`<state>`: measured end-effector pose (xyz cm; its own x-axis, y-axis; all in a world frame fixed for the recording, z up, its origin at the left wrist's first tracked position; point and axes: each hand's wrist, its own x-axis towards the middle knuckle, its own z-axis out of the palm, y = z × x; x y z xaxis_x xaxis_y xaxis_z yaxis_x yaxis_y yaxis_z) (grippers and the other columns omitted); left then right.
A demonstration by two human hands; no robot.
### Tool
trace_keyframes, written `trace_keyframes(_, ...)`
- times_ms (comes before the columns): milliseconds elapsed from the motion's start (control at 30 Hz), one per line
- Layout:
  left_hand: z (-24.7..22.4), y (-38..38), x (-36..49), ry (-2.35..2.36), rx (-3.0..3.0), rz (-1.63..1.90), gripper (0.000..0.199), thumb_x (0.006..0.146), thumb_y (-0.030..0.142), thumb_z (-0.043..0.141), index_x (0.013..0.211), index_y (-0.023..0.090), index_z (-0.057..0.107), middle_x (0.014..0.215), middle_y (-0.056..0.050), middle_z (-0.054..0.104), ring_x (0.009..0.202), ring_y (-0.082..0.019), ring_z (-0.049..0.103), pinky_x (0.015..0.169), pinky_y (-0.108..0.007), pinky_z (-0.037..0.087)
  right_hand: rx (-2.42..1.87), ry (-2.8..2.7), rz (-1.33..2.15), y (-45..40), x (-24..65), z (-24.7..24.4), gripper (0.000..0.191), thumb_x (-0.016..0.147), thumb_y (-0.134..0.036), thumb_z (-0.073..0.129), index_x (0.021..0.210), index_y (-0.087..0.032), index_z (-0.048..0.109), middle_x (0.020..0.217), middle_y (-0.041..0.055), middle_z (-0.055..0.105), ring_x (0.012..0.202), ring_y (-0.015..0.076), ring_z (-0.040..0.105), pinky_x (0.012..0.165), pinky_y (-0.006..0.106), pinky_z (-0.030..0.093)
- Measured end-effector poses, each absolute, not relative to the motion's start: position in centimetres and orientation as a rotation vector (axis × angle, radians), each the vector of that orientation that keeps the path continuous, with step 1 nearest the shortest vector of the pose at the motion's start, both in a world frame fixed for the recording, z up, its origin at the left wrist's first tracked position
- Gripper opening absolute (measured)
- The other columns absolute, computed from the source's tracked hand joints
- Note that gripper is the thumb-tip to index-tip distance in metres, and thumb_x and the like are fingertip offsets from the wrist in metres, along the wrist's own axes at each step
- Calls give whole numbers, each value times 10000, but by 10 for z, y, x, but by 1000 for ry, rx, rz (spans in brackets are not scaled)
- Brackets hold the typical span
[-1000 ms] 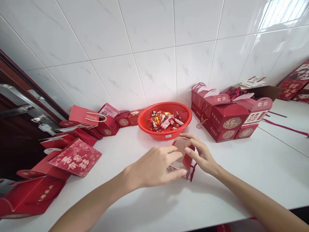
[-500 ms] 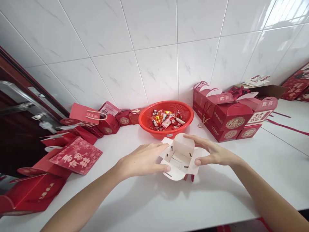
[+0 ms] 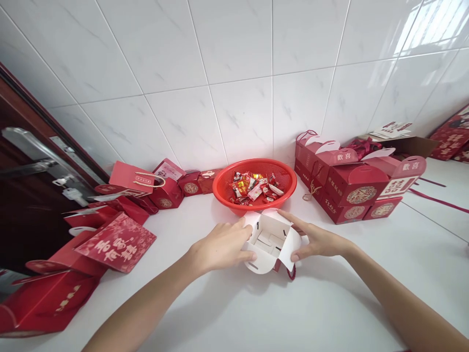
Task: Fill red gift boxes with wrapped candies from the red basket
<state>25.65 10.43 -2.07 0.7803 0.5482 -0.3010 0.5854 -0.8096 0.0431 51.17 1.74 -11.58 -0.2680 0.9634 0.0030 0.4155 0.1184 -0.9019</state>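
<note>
A small box (image 3: 269,237) with a white inside stands open on the white table, its flaps spread and dark cord ends showing inside. My left hand (image 3: 223,246) grips its left side, with the thumb on the front left flap and the fingers at the back left flap. On the right side, my right hand (image 3: 317,238) holds the flaps between thumb and fingers. A dark red cord loop hangs by the box's front right. Right behind the box sits a red plastic basket (image 3: 287,195) with wrapped sweets (image 3: 256,187) in it.
Red boxes and bags (image 3: 120,242) line the left side, near a dark door with a metal handle (image 3: 27,146). Stacked red boxes (image 3: 357,183) and a cardboard box (image 3: 417,146) stand at the right. A tiled wall (image 3: 242,122) rises behind the white table (image 3: 227,313).
The view has tilted up slightly. My left hand has closed in on the box's left flaps, and the right flaps are folded a little differently under my right hand.
</note>
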Motion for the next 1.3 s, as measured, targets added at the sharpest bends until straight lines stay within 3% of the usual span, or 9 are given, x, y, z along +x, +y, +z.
trace_keyframes(133,-2,116,247,792,2821,-280,251,867,457,612,936,220,656,957,-24,680,789,-208,652,593,-265,377,-1315,-1923,994,25,529,-102,1070,684,-445,863,1586,-315,303,1262,92,680,1130,263,660,955,404,547)
trace_keyframes(267,21,155,252,773,2740,-41,314,900,480,552,1020,227,695,975,-19,733,859,-202,670,671,-256,428,-1302,-1993,903,46,546,-62,692,803,-471,757,1443,-298,558,1089,62,742,953,228,708,837,346,576)
trace_keyframes(367,17,197,275,882,2663,-16,326,878,482,565,999,219,715,1047,-45,751,907,-220,682,700,-256,451,-1402,-1836,740,80,545,-43,482,849,-514,688,1241,-233,706,1166,84,731,1005,252,696,859,356,564)
trace_keyframes(533,-16,260,316,1204,2595,-409,436,620,479,811,940,196,727,1119,-131,756,1005,-339,682,725,-307,480,-1564,-1647,496,158,527,-57,335,877,-360,676,1151,-169,700,1121,97,741,993,226,687,905,356,537)
trace_keyframes(600,-26,281,323,1254,2592,-352,476,581,424,837,981,198,715,1189,-148,736,1055,-351,673,756,-314,491,-1639,-1601,445,183,522,-68,320,866,-279,687,1163,-159,683,1216,114,707,1069,232,669,958,362,515)
trace_keyframes(733,-44,317,330,1307,2598,-151,364,715,449,738,975,199,686,1233,-157,712,1094,-329,660,803,-321,486,-1679,-1627,457,209,519,-80,284,853,-264,706,1108,-138,695,1236,136,696,1108,252,659,980,369,499)
trace_keyframes(900,-70,344,343,1251,2540,10,419,683,605,734,771,205,644,873,-90,746,852,-265,673,658,-285,454,-1741,-1642,470,211,524,-87,289,827,-265,726,1099,-173,699,1186,120,717,1104,274,665,970,384,500)
trace_keyframes(1067,-83,347,338,1064,2451,79,480,652,625,743,543,206,535,537,3,545,547,-165,503,531,-289,356,-1771,-1626,491,209,524,-91,357,830,-304,718,1158,-167,677,1204,130,705,1095,280,667,956,379,501)
trace_keyframes(1300,-76,330,341,743,2391,420,472,793,654,545,691,193,570,711,7,584,672,-153,509,638,-273,414,-1740,-1591,555,206,520,-89,401,871,-438,677,1138,-138,669,1101,121,723,962,246,685,841,330,520)
